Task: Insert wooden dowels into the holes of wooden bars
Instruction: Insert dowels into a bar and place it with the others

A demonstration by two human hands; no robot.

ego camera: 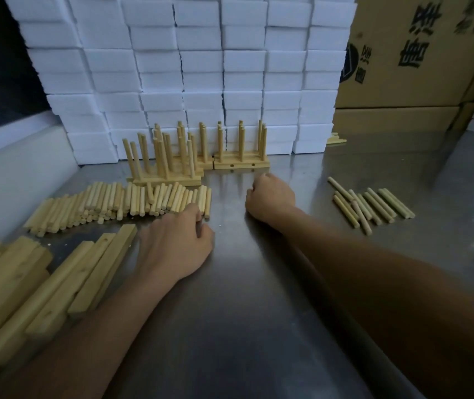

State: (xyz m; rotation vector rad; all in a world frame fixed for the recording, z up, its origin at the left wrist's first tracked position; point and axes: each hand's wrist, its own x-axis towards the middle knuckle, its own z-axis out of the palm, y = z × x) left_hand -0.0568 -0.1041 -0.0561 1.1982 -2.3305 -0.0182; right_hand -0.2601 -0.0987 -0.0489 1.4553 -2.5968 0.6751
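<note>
Steel tabletop (259,298) carries everything. White foam blocks (189,67) wall its far edge. Blank wooden bars (43,283) lie stacked near-left of the finished racks (198,156), loose dowels (115,203) heaped just before those racks, likely for quick reach. The left hand (178,243) curls onto that heap's end, fingertips hidden. The right hand (270,197), fisted before the racks, holds nothing visible.

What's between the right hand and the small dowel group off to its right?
Nothing: in the head view only bare metal tabletop lies between the right hand and the small dowel group.
</note>
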